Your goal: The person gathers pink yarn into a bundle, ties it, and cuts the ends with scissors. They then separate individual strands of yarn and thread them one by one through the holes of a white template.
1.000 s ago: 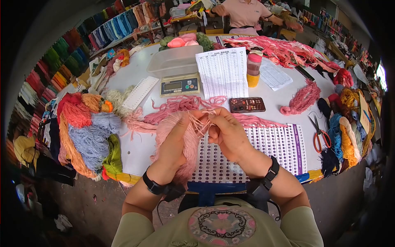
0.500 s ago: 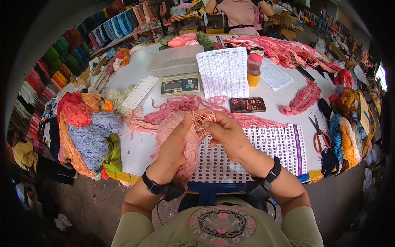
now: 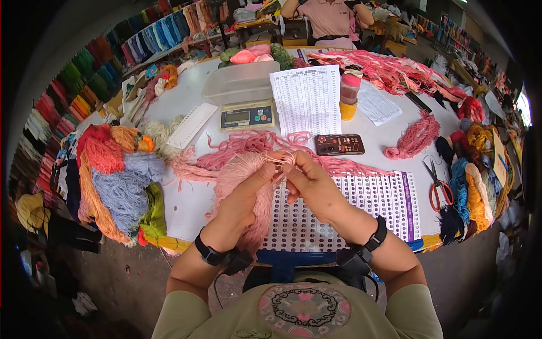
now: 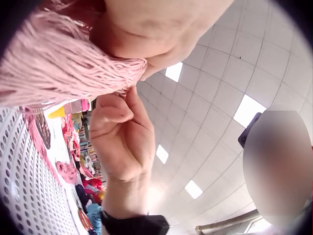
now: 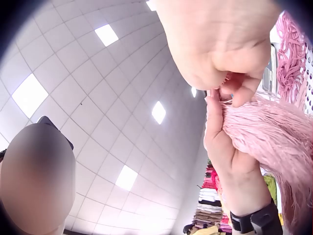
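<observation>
A thick skein of pale pink yarn [image 3: 259,214] hangs from my left hand [image 3: 241,198], whose thumb lies across the top of the bundle. My right hand [image 3: 316,186] pinches a few strands at the skein's upper end, thumb against curled fingers. Both thumb tips are close together there. In the left wrist view the skein [image 4: 63,68] runs to a gathered end where the right hand [image 4: 122,137] meets it. The right wrist view has the strands [image 5: 264,122] fanning out from between the two hands.
Behind the hands lie darker pink yarn lengths [image 3: 248,144], a phone [image 3: 340,144], a digital scale [image 3: 247,117] and a printed sheet [image 3: 306,99]. Under them is a perforated card [image 3: 305,226]. Scissors [image 3: 437,183] lie at right; coloured yarn heaps [image 3: 127,186] flank both sides.
My left thumb has tipped rightward toward the right hand's fingertips. The right hand has shifted slightly, and the loose strands between the hands have drawn closer together. The person across the table has raised their arms.
</observation>
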Available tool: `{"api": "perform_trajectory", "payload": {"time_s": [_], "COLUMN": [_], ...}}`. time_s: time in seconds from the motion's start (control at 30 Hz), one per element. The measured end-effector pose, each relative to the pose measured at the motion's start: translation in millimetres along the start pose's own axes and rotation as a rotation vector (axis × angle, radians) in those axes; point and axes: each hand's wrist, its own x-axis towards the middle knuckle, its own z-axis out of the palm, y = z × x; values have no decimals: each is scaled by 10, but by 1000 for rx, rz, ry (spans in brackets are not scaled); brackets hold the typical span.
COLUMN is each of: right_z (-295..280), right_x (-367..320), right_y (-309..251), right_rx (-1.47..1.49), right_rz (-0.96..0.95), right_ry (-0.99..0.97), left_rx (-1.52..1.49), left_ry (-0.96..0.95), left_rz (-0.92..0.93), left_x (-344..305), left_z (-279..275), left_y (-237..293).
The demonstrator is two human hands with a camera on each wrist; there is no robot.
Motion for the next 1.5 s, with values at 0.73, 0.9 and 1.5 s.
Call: {"api": "perform_trajectory", "payload": {"time_s": [0.73,0.9,1.5], "right_z": [-3664,-2915,-925], "right_x": [-1364,-732,692], "right_y": [-1105,-1216,1014], "right_rx": [-486,-759,-686], "right_rz": [-81,-51,49], "right_ry": [1042,888,-45], "left_rx": [-384,-375,528], "left_ry": [800,735,40], "left_rz": [452,614,-420], "left_x": [-1318,-571,787], "left_z": [-4541,-2869,-998], "left_y": [1281,1364,-1376]}}
